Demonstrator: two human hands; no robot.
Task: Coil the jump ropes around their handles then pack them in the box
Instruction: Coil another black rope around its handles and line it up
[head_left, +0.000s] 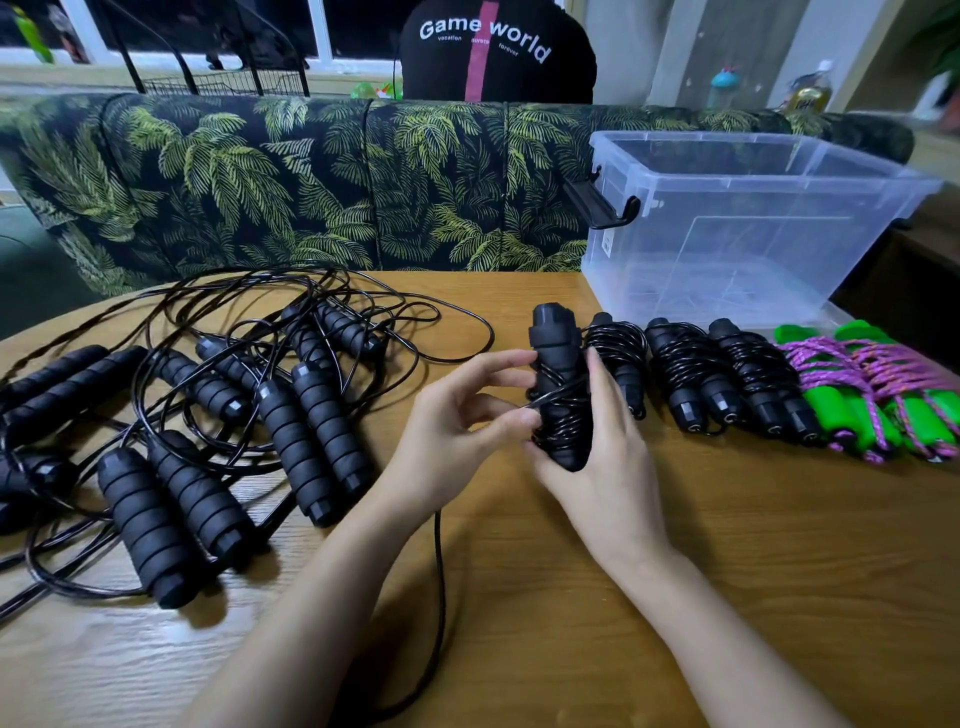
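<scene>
Right hand (602, 467) grips upright black foam jump-rope handle pair (558, 364), partly wrapped. Left hand (457, 431) pinches thin black glossy cord (441, 571) against wraps; loose length runs under left wrist toward near edge of wooden desk (727, 545). Right of hands: row of 3 coiled black rope bundles (685, 369), then 2 green-handled purple rope bundles (831, 410). Clear plastic box (753, 171) behind row. Left: tangle of uncoiled black ropes (322, 421). Palm-leaf print sofa (260, 182) behind desk.
</scene>
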